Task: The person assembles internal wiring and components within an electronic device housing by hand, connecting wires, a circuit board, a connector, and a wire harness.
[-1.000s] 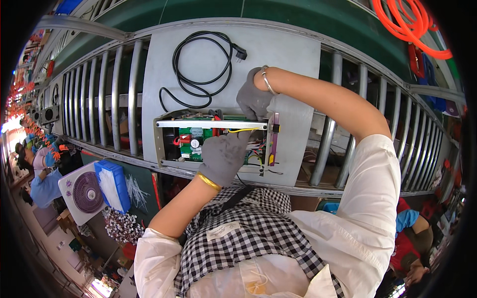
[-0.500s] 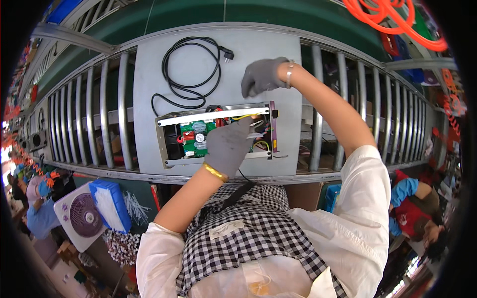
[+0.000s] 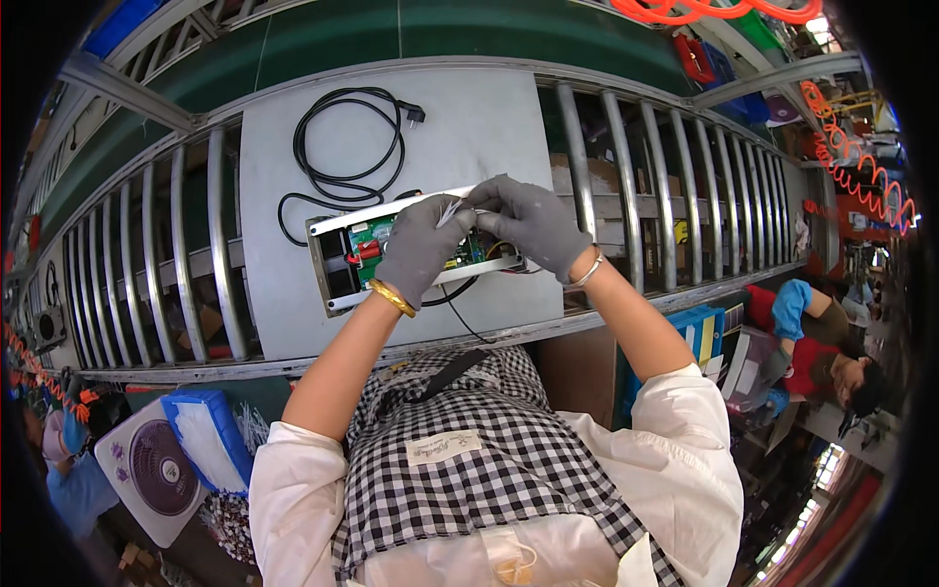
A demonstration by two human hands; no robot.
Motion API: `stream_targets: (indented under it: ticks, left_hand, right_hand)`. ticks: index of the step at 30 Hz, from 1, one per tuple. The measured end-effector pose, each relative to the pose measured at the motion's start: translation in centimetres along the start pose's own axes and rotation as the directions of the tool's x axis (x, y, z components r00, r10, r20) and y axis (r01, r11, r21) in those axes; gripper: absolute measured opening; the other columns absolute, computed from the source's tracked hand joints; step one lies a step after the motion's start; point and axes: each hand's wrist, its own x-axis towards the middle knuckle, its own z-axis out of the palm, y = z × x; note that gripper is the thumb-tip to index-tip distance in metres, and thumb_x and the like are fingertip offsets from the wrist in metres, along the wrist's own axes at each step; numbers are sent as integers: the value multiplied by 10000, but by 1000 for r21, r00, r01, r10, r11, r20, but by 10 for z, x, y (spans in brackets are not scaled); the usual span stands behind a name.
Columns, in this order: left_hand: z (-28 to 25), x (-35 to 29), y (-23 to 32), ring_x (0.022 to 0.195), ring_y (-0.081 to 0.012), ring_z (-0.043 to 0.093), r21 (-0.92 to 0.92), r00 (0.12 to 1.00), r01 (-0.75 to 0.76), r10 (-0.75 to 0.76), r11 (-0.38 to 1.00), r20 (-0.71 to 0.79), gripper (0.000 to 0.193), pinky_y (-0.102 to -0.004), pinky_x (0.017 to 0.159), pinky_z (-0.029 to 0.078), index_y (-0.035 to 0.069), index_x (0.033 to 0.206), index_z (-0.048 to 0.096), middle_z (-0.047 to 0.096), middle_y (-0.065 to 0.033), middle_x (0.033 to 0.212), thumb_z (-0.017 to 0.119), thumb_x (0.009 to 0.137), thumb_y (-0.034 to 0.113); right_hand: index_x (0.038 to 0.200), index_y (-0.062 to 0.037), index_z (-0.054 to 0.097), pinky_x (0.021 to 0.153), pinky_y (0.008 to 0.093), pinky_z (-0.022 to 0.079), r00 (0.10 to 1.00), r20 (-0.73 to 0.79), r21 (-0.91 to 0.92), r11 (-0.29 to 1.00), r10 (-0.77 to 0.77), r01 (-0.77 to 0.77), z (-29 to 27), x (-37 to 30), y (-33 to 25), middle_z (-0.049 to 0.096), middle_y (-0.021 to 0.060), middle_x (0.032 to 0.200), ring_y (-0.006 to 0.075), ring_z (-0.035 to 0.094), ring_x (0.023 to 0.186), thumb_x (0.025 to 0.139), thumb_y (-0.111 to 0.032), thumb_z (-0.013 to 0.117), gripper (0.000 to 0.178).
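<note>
An open metal-framed electronic unit (image 3: pixel 337 262) lies on the grey board, showing green circuit boards (image 3: pixel 367 235) and red parts inside. Both my hands are in grey gloves above its right part. My left hand (image 3: pixel 421 249) is closed, with thin white strips that look like cable ties (image 3: pixel 449 211) sticking up from its fingers. Against its fingertips, my right hand (image 3: pixel 536 227) is pinched at the unit's far edge; what it grips is hidden. Wires show below the hands at the unit's right end.
A coiled black power cord (image 3: pixel 303 147) with a plug lies on the grey board (image 3: pixel 469 117) beyond the unit. Metal rollers (image 3: pixel 210 245) flank the board. A blue bin of white strips (image 3: pixel 203 440) and a fan (image 3: pixel 161 470) stand at lower left. Another person (image 3: pixel 812 342) is at right.
My right hand has come down from beyond the unit to meet my left. My left hand has lifted out of the unit with white strips in it. The whole view has shifted.
</note>
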Motion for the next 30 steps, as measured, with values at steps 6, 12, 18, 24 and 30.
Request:
stream_targets:
  ticks: [6, 12, 18, 24, 30]
  left_hand:
    - [-10, -15, -3, 938, -294, 684, 107, 981, -101, 117, 989, -154, 429, -380, 847, 504, 1, 1153, 655, 716, -184, 988, 633, 882, 333]
    - [-65, -51, 4, 444, -83, 388, -588, 994, 41, -93, 808, -59, 420, -241, 419, 358, -12, 1225, 574, 447, 22, 585, 572, 964, 317]
    - [-106, -73, -57, 367, -53, 192, -989, 978, 102, 194, -108, 80, 396, -211, 298, 265, -22, 1283, 504, 274, 43, 565, 338, 1079, 274]
    - [-83, -138, -61, 439, -29, 278, -941, 962, 268, -108, 209, 250, 350, -188, 372, 296, 31, 1276, 524, 368, 44, 643, 457, 1042, 282]
    - [-49, -182, -60, 596, -69, 432, -818, 867, 494, -96, 294, 489, 335, -230, 547, 422, 38, 1233, 501, 472, -12, 736, 523, 1007, 284]
  right_hand:
    - [993, -120, 701, 720, 379, 537, 966, -85, -463, 868, -246, 180, 8, -14, 6, 693, 83, 907, 274, 667, 792, 855, -193, 661, 161]
    - [937, -160, 728, 674, 388, 523, 982, 4, -881, 463, -190, 93, 20, -1, 12, 665, 76, 800, 253, 653, 766, 835, -177, 670, 119]
    - [938, -178, 731, 658, 393, 530, 989, 32, -910, 406, -142, 87, 21, 5, 7, 673, 56, 784, 243, 659, 752, 817, -194, 680, 133]
    - [952, -177, 725, 655, 386, 534, 993, 40, -934, 350, -110, 76, 19, 7, 9, 675, 37, 788, 235, 663, 748, 818, -212, 681, 145]
    - [896, -134, 712, 704, 365, 551, 996, 66, -933, 351, -66, 85, 21, 6, -3, 686, 52, 867, 243, 692, 838, 837, -187, 672, 89]
